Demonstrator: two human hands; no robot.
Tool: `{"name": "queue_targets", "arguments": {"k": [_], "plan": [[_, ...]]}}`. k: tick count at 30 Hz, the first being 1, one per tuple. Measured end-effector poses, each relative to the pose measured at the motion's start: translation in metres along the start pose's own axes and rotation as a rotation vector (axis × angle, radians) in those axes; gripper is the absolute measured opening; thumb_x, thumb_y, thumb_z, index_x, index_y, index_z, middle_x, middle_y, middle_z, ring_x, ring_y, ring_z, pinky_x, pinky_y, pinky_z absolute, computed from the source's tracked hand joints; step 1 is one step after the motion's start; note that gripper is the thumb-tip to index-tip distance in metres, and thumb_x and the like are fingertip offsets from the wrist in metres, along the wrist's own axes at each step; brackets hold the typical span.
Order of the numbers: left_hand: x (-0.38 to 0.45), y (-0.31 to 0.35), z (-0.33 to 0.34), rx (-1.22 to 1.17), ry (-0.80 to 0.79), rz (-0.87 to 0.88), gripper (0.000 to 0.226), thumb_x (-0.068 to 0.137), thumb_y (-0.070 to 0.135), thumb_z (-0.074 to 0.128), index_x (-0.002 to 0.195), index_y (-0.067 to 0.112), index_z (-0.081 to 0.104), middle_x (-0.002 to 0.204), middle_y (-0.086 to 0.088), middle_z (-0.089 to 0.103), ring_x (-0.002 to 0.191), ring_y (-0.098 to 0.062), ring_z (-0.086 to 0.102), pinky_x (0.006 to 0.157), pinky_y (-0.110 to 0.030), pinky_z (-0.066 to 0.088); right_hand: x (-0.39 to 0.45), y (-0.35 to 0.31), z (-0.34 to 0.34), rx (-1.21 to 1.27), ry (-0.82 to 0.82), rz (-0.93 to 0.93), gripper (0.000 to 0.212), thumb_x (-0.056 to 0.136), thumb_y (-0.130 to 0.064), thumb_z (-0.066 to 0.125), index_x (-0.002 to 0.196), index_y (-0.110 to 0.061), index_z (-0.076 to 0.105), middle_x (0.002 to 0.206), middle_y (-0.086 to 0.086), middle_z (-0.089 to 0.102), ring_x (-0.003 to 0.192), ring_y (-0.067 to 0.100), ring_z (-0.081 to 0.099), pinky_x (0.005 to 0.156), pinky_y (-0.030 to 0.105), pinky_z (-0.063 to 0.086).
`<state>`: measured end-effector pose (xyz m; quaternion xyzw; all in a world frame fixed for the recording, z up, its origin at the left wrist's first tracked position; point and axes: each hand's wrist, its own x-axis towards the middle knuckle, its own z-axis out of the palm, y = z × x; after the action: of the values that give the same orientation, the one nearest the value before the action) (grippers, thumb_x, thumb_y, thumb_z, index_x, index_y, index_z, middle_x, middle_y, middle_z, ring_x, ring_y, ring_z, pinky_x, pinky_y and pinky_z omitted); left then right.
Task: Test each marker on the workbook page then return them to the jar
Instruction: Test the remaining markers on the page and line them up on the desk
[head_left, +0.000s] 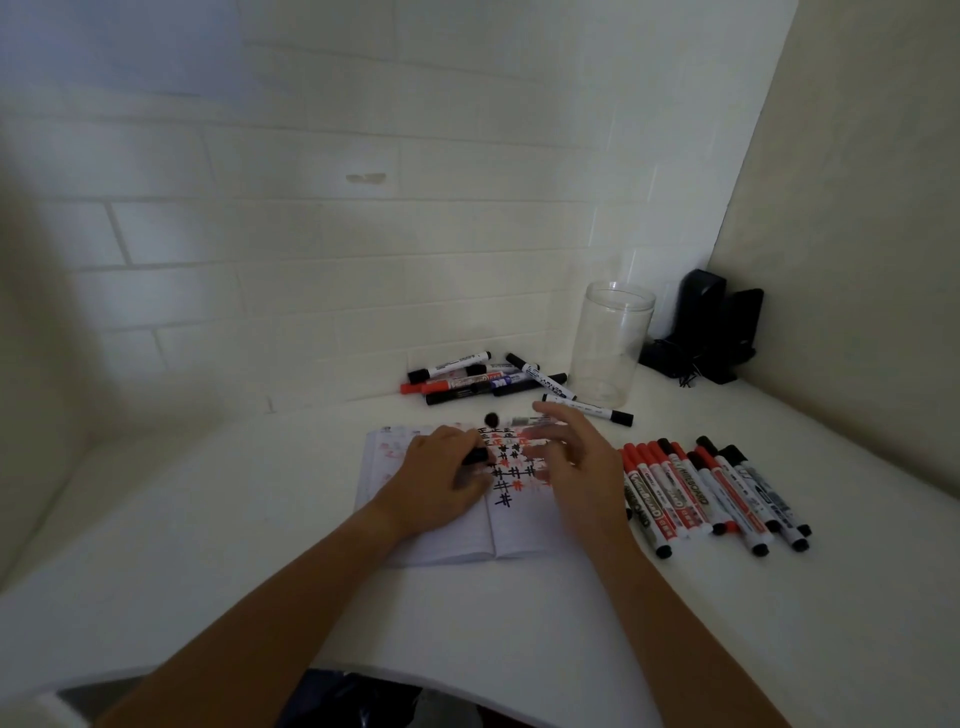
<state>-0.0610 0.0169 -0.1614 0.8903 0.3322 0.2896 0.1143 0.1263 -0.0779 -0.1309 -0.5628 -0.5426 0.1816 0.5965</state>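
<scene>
The open workbook (467, 525) lies on the white table (467, 623) under both hands. The left hand (441, 478) pinches a black cap (475, 456); the right hand (576, 457), fingers spread and blurred, hovers beside it near a blurred marker (524, 421). The clear jar (610, 345) stands beyond, between two marker groups.

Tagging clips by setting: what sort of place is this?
Probably a desk corner at home or in an office: a white table against a tiled wall, an open workbook and whiteboard markers.
</scene>
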Motion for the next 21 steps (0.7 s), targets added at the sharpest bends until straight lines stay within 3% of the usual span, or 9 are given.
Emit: {"name": "queue_targets", "arguments": {"k": [4, 7, 10, 14, 17, 21], "plan": [[0.002, -0.001, 0.000, 0.008, -0.019, -0.044, 0.038, 0.086, 0.065, 0.052, 0.101, 0.030, 0.055, 0.093, 0.013, 0.055, 0.091, -0.007, 0.048, 0.081, -0.033, 0.037, 0.000, -0.003, 0.002, -0.007, -0.029, 0.080, 0.019, 0.098, -0.023, 0.066, 0.112, -0.032, 0.056, 0.081, -0.003, 0.068, 0.063, 0.010, 0.065, 0.054, 0.030, 0.056], [0.002, 0.001, -0.003, -0.025, -0.026, -0.069, 0.045, 0.080, 0.071, 0.054, 0.103, 0.032, 0.058, 0.096, 0.014, 0.056, 0.094, -0.007, 0.049, 0.088, -0.037, 0.043, -0.002, 0.001, 0.007, -0.051, -0.020, 0.159, 0.016, 0.099, -0.044, 0.060, 0.097, -0.028, 0.058, 0.064, 0.000, 0.058, 0.054, 0.011, 0.050, 0.053, 0.031, 0.045], [0.002, 0.001, -0.003, -0.067, -0.017, -0.086, 0.046, 0.077, 0.070, 0.059, 0.102, 0.031, 0.060, 0.095, 0.014, 0.058, 0.093, -0.007, 0.051, 0.089, -0.040, 0.046, -0.002, 0.000, 0.005, 0.037, 0.006, 0.258, 0.023, 0.102, -0.028, 0.055, 0.081, -0.018, 0.057, 0.059, 0.000, 0.056, 0.050, 0.015, 0.049, 0.048, 0.030, 0.042], [0.002, 0.001, -0.004, -0.076, -0.014, -0.092, 0.048, 0.075, 0.068, 0.061, 0.101, 0.028, 0.061, 0.093, 0.013, 0.057, 0.091, -0.008, 0.050, 0.086, -0.042, 0.047, -0.002, -0.008, 0.004, 0.024, -0.074, 0.278, 0.019, 0.100, -0.027, 0.058, 0.087, -0.013, 0.059, 0.067, 0.008, 0.071, 0.043, 0.026, 0.059, 0.043, 0.027, 0.045], [0.002, 0.002, -0.004, -0.091, -0.009, -0.094, 0.047, 0.074, 0.065, 0.062, 0.101, 0.026, 0.061, 0.093, 0.012, 0.058, 0.091, -0.010, 0.051, 0.086, -0.044, 0.047, -0.007, -0.011, 0.008, -0.119, -0.035, 0.265, 0.033, 0.093, -0.036, 0.070, 0.071, -0.013, 0.061, 0.057, 0.008, 0.069, 0.037, 0.022, 0.058, 0.042, 0.027, 0.049], [0.002, 0.003, -0.005, -0.113, -0.010, -0.097, 0.044, 0.074, 0.062, 0.062, 0.099, 0.026, 0.061, 0.092, 0.015, 0.057, 0.091, -0.009, 0.051, 0.086, -0.044, 0.047, -0.012, -0.013, 0.010, -0.158, 0.047, 0.296, 0.033, 0.090, -0.016, 0.065, 0.058, -0.011, 0.058, 0.049, 0.012, 0.063, 0.032, 0.017, 0.053, 0.035, 0.025, 0.044]]}}
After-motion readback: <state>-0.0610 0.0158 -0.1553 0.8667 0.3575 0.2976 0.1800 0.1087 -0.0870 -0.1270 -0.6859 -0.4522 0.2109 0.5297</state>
